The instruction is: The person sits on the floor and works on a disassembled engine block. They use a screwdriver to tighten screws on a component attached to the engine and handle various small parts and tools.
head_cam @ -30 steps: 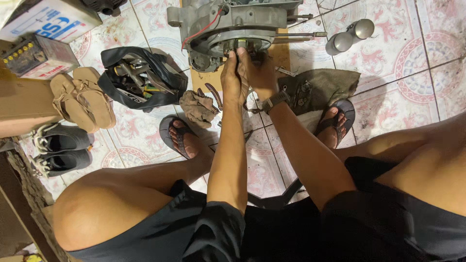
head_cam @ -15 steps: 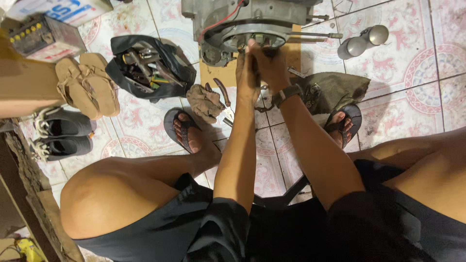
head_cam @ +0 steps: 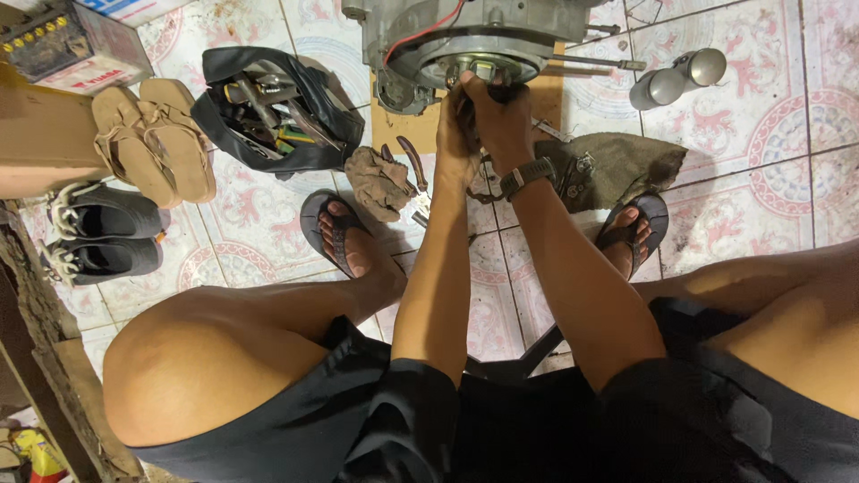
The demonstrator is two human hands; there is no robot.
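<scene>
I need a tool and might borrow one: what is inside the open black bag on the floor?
The black bag holds a jumble of hand tools, some with metal shafts and coloured grips. Whatever lies beneath them is covered.

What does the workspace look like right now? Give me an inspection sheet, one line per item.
Surface: patterned tile floor, with a wooden board under the engine.
Job's things: grey engine casing with a round opening where both hands meet.
Clutter: open black tool bag full of tools, rag, grey cloth, two metal cylinders, pliers.
Hands: left hand and right hand pressed together at the opening; what they grip is hidden. Watch on the right wrist.
Cables: red wire across the casing.
Surroundings: tan sandals, dark shoes, boxes at upper left.
</scene>
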